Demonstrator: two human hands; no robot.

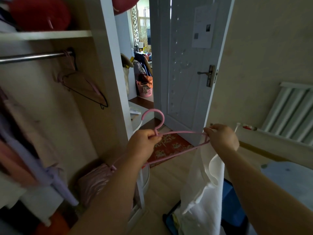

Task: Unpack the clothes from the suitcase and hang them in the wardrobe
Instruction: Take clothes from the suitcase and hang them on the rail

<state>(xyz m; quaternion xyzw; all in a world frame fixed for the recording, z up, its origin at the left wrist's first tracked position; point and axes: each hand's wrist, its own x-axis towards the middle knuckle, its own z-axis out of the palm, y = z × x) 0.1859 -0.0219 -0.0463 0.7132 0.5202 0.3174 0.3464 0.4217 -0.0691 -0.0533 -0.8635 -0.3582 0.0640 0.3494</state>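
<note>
A pink hanger (171,146) is held level in front of me. My left hand (144,141) grips it at the neck, just under the hook. My right hand (220,138) pinches the hanger's right end together with a sheer white garment (203,192), which hangs down from there. Below the garment lies the open blue suitcase (232,197) on the floor. The wardrobe (108,65) stands open on the left, with a metal rail (33,57) carrying empty hangers (84,89) at its right end. Blurred hung clothes (20,150) fill its left side.
A white door (183,65) stands open ahead, with a red mat (169,148) at its foot. A radiator (291,112) is on the right wall. A pinkish bundle (94,180) sits on the wardrobe floor, red items (40,14) on the top shelf.
</note>
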